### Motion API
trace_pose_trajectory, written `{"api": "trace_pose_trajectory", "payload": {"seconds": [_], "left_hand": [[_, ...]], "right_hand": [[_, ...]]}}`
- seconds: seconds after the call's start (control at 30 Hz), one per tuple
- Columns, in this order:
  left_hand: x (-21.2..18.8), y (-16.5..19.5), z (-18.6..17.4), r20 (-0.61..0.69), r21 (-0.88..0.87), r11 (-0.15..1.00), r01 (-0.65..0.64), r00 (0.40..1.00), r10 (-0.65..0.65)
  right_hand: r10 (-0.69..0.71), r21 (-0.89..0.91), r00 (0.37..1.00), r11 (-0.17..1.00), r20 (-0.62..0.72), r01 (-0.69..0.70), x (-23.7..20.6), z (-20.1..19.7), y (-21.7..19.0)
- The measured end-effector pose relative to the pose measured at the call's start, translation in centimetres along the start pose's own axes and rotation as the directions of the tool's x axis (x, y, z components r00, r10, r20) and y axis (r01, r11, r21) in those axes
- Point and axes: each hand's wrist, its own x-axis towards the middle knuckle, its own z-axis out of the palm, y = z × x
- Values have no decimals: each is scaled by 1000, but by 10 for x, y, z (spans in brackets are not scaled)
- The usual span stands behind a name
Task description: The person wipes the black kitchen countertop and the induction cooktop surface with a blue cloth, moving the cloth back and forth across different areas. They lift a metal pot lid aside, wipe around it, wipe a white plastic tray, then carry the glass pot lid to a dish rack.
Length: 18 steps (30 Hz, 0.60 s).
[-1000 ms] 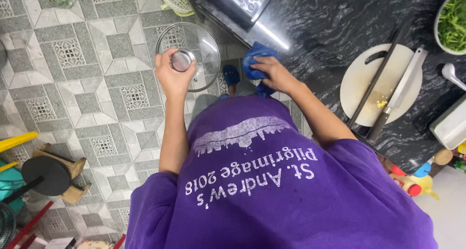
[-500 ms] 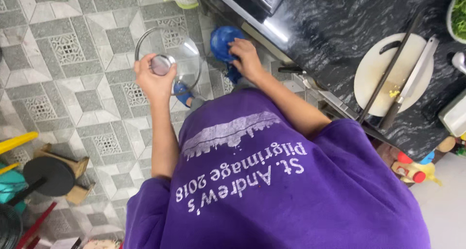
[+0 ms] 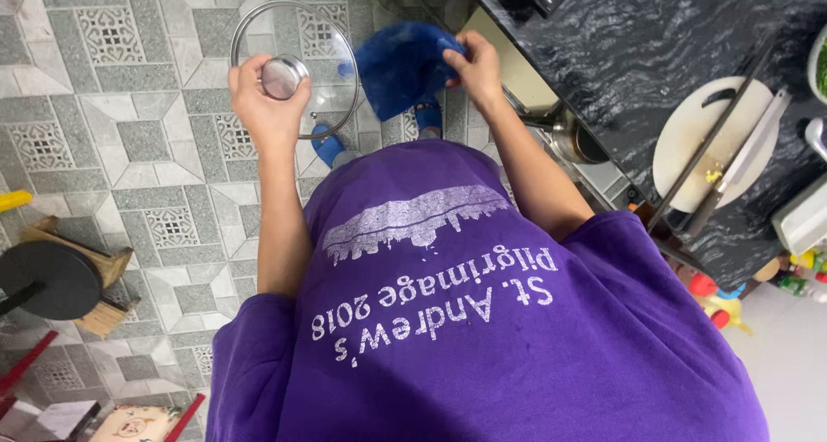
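The left hand is near the top left of the frame, its fingers wrapped tight around the knob of a glass lid. The right hand, top middle, pinches a blue cloth just beside the lid. The dark counter is at the top right.

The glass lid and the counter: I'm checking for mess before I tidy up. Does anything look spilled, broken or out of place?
Nothing looks spilled or broken. The glass lid is whole, held by its knob in the left hand; the right hand grips a blue cloth. On the counter, only small yellow scraps lie on the white cutting board beside a knife.
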Motion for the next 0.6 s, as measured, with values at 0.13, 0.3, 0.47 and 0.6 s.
{"api": "trace_pose_trajectory", "payload": {"seconds": [0.13, 0.3, 0.47, 0.6], "left_hand": [[1, -5, -7, 0, -9, 999, 47, 999, -47], [0, -6, -7, -34, 8, 999, 37, 999, -37], [-2, -2, -10, -17, 12, 996, 83, 996, -83], [0, 1, -13, -24, 38, 997, 67, 998, -66]], "right_hand": [[324, 204, 931, 912, 169, -354, 2, 21, 16], [553, 383, 780, 679, 294, -626, 23, 60, 34], [553, 399, 823, 732, 125, -552, 72, 67, 26], [442, 889, 894, 379, 71, -257, 108, 42, 14]]}}
